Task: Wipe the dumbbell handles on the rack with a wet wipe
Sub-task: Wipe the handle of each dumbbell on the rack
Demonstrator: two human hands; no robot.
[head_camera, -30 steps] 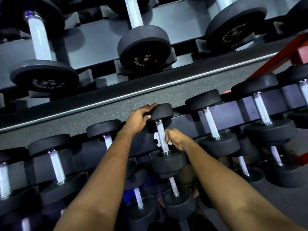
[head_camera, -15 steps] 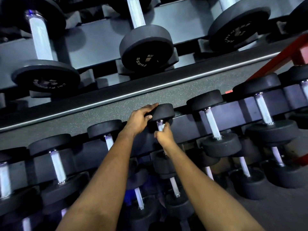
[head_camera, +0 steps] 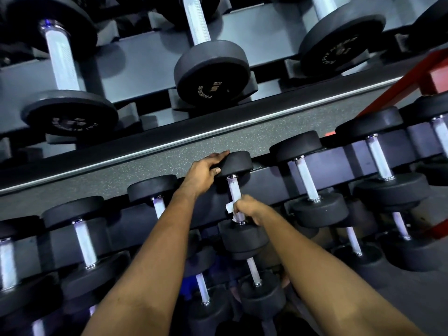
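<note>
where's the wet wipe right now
Head view, centre: the white wet wipe is gripped against the lower end of the silver dumbbell handle by the right hand.

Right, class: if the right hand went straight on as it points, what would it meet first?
The right hand grips the wet wipe round the dumbbell handle, which stops it at once. Beyond, probably the left hand gripping the dumbbell head, though depth is unclear.

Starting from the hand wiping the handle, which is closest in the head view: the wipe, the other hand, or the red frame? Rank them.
1. Wipe, gripped in the right hand itself.
2. Left hand, up-left, gripping the dumbbell head.
3. Red frame, far upper right.
</note>
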